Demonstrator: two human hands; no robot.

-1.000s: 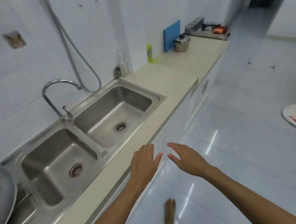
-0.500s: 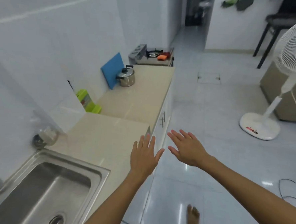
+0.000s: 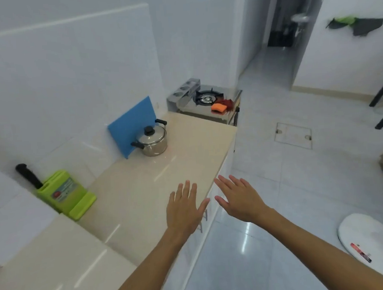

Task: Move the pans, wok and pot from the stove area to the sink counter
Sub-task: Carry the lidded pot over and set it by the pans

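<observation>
Pot (image 3: 152, 141) of polished steel, lidded with a black knob and fitted with two black side handles, is seen a little left of the frame's centre, standing upright on the beige counter (image 3: 144, 192). It is set just in front of a blue cutting board (image 3: 130, 124), which is leaned against the white tiled wall; whether the two touch cannot be told. Beyond the counter's far end, in the upper middle of the frame, a gas stove (image 3: 206, 98) is shown on a lower steel surface, its burner bare, with an orange sponge (image 3: 218, 108) and something dark red laid just beside it at the front. Behind the burner a steel rack (image 3: 186, 90) with round openings is visible.

At the left of the frame a green knife block (image 3: 63, 194) is placed against the wall, with a black knife handle (image 3: 28, 175) projecting from its top at a tilt.

Both hands are held out in the lower middle of the frame, palms down, fingers spread wide and nothing grasped. The left hand (image 3: 185, 210) is positioned over the counter's front edge, and the right hand (image 3: 239, 198) is raised just beside it over the pale tiled floor (image 3: 300, 183); the thumbs are near one another but apart. Both are well apart from the pot.

At the lower right a white fan base (image 3: 369, 239) is seen resting on the floor.
</observation>
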